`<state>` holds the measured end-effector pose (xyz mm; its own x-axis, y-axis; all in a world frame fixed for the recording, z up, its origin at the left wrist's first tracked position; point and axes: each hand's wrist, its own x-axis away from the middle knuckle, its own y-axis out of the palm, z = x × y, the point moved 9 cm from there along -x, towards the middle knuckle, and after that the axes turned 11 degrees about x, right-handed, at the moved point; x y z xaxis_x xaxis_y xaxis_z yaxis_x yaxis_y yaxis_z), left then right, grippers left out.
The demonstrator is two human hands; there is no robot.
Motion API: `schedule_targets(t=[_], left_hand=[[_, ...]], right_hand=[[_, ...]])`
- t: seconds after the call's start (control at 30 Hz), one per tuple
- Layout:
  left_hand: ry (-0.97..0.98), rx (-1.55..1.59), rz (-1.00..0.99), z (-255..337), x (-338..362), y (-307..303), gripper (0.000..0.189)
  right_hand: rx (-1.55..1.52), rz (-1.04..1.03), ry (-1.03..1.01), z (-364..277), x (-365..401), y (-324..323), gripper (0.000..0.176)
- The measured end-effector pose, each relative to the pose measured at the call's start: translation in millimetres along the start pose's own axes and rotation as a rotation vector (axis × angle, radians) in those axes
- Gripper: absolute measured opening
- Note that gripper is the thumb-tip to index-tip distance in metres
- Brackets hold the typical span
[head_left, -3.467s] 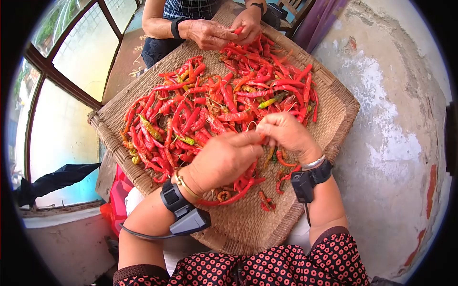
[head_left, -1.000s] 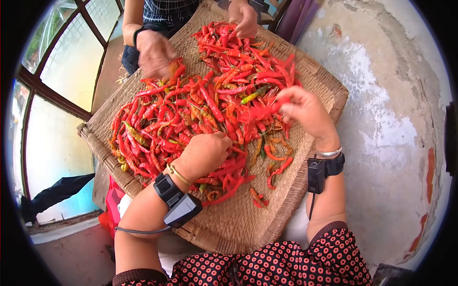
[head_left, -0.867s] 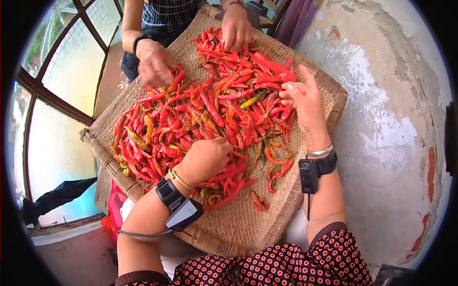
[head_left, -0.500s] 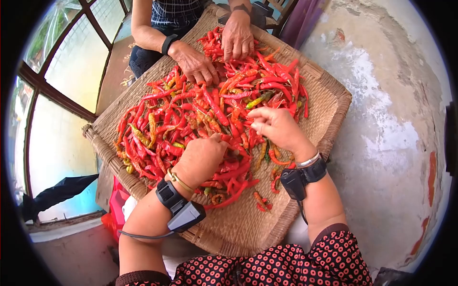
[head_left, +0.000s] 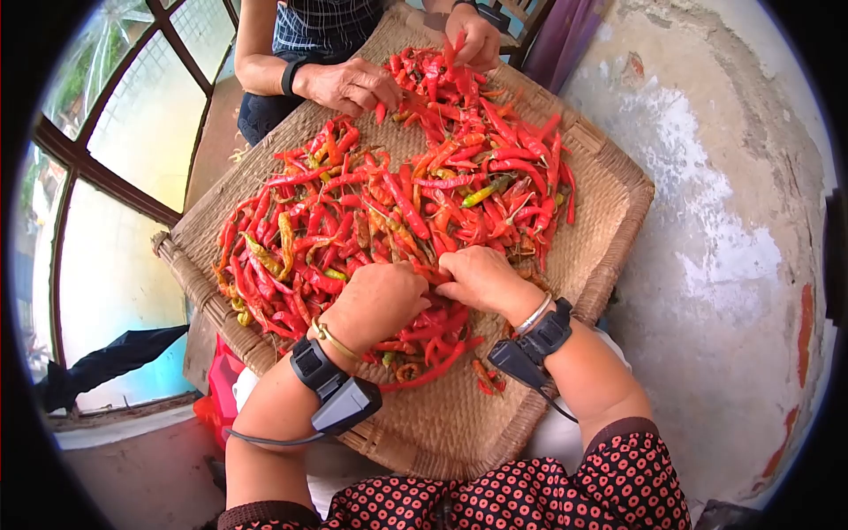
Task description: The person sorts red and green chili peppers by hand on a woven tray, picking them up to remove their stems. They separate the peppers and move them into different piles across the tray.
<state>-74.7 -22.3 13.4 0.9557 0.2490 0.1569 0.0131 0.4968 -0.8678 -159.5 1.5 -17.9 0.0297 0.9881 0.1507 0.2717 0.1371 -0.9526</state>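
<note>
Red chili peppers (head_left: pixel 406 203), with some yellow and green ones among them, lie heaped on a square woven tray (head_left: pixel 442 433). My left hand (head_left: pixel 380 300) is closed over the near part of the heap, its fingers curled and turned away from the camera. Red chili shows at its fingertips, though most of what it grips is hidden. Close beside it, my right hand (head_left: pixel 486 276) has its thumb and fingers pinched together, almost touching the left fingertips. Whatever is in that pinch cannot be made out.
Across the tray, another person's hands (head_left: pixel 358 86) handle chilies, one red chili held up near their other hand (head_left: pixel 473 37). Windows (head_left: pixel 124 203) stand at the left, above a black folded cloth-like item (head_left: pixel 124 358). A stained wall (head_left: pixel 689 221) is on the right.
My right hand has moved left and down to meet my left hand, which barely shifted. The other person's hands have lifted and drawn back from the heap, with chilies in them.
</note>
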Motion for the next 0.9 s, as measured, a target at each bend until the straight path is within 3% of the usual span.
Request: schedule_targets(t=[0.3, 0.37, 0.43, 0.47, 0.63, 0.77, 0.83, 0.9], left_hand=[[-0.005, 0.026, 0.147, 2, 1, -20, 0.022], [0.055, 0.031, 0.176, 5, -2, -17, 0.021], [0.056, 0.012, 0.172, 7, -4, -14, 0.020], [0.059, -0.014, 0.171, 8, -6, -14, 0.019], [0.048, -0.076, 0.193, 2, -14, 0, 0.017], [0.027, -0.164, 0.163, -1, -15, 6, 0.012], [0.036, -0.190, 0.156, 0, -14, 7, 0.011], [0.043, -0.213, 0.145, 2, -13, 6, 0.009]], right_hand=[[-0.255, 0.019, -0.033, 13, 8, -53, 0.019], [-0.745, -0.046, 0.170, 31, 9, -59, 0.016], [-1.248, 0.266, 0.154, 46, 8, -85, 0.022], [-1.312, 0.342, 0.179, 60, 8, -84, 0.033], [-1.217, 0.314, 0.269, 57, 6, -76, 0.031], [-0.950, 0.085, 0.211, 30, -1, -47, 0.024], [-0.518, 0.060, 0.132, 19, -4, -44, 0.025], [-0.478, -0.021, 0.129, 15, -2, -36, 0.026]])
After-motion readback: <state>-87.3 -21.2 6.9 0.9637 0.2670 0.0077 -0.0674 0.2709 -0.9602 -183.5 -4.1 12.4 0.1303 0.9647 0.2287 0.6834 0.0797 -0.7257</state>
